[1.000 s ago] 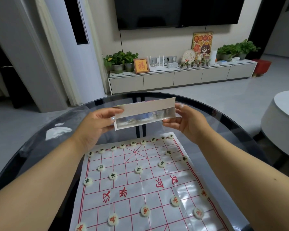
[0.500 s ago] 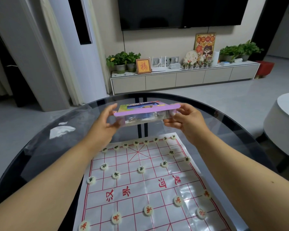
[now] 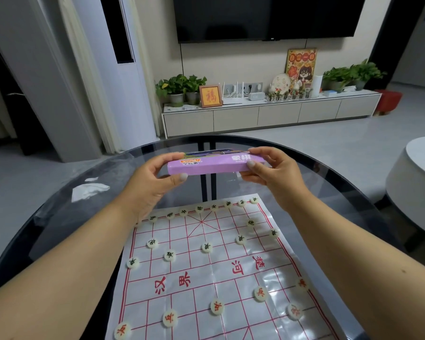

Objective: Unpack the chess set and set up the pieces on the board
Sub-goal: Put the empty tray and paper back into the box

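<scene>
Even, soft indoor light; wide-angle bend at the edges.

The glass table (image 3: 59, 212) is the one strong reflector: pale glare patches sit on its left side, and a broad sheen runs along its far rim. Shadows on it are faint. The board (image 3: 206, 278) on the table shows crinkled glints near its right edge. Walls left of the table bow outward. Focus is fairly sharp throughout.

Both hands hold a purple box (image 3: 214, 165) level above the dark glass bench (image 3: 66, 212), the left grip (image 3: 157, 179) pinching one end, the right grip (image 3: 270, 170) the other. Below the grips lies the paper board (image 3: 206, 273), with round white pieces (image 3: 206, 247) set on its lines.
</scene>
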A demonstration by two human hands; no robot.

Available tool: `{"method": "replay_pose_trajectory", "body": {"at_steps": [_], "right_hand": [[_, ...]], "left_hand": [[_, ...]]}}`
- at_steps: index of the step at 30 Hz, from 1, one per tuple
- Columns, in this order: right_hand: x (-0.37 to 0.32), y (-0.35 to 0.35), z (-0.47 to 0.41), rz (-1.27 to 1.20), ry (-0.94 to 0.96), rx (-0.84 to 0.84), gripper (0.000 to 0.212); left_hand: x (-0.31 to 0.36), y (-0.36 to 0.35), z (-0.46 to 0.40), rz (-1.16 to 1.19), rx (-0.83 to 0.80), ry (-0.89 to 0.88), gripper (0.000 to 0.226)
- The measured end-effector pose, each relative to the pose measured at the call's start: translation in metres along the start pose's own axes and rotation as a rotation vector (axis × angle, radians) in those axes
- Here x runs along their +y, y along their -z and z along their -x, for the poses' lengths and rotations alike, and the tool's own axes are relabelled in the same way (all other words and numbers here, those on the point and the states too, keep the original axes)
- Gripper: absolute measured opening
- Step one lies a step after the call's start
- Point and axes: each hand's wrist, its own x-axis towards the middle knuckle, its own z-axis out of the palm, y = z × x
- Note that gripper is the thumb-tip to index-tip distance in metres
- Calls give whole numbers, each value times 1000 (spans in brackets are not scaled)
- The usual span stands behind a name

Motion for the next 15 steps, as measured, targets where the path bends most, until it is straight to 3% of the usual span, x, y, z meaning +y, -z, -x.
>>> {"method": "replay_pose_trajectory", "body": {"at_steps": [5, 15], "right_hand": [[1, 2, -3, 126, 29, 0, 42], [8, 4, -12, 367, 253, -40, 39]], "left_hand": [[0, -6, -4, -180, 95, -79, 45], [-6, -6, -8, -193, 139, -129, 39]]}}
